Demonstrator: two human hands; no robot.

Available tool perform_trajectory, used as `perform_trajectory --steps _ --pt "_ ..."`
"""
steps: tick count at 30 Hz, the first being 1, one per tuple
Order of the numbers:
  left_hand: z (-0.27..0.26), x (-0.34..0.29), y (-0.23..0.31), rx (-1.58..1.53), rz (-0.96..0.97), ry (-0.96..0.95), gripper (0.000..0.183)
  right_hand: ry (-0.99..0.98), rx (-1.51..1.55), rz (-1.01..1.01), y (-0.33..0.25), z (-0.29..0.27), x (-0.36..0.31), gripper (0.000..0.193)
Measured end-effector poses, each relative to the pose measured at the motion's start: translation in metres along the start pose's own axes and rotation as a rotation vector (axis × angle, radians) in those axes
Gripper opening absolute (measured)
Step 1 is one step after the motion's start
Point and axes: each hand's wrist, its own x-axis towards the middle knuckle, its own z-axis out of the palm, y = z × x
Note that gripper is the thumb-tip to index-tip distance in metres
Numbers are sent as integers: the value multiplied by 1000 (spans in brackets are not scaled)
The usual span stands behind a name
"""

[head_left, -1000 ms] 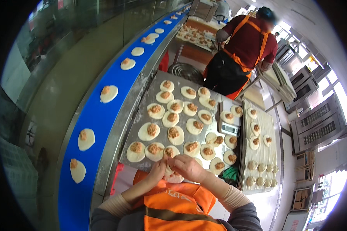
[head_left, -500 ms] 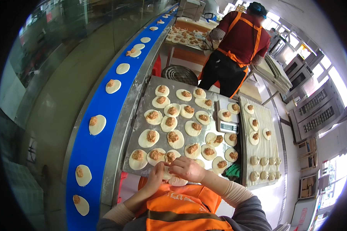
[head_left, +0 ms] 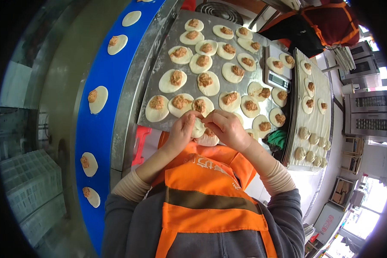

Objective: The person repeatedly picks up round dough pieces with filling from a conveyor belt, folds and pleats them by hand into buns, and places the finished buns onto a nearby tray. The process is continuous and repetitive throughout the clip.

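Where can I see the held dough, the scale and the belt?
Held dough point(head_left: 198, 128), head view: on its pale, rounded side.
Scale point(head_left: 278, 80), head view: on its display panel.
Belt point(head_left: 95, 133), head view: on its bare blue surface.

Pale lettering runs across my orange apron point(head_left: 210, 178) at six o'clock; red characters mark a white panel point(head_left: 328, 224) at four. The scale display point(head_left: 278, 81), at two, is too small to read.
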Motion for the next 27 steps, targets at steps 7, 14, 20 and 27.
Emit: perform_trajectory --steps 7,14,20,27 --pt "3 10 18 -309 -676 -160 66 -35 -50 -180 4 -8 -11 24" --pt "12 12 18 -414 -717 -439 65 -55 -53 -223 0 -15 -21 24" --pt "40 2 8 -218 -237 -5 57 80 7 -60 2 -13 -27 26" --pt "55 -1 9 -62 36 7 50 139 145 90 -3 -16 -36 20"
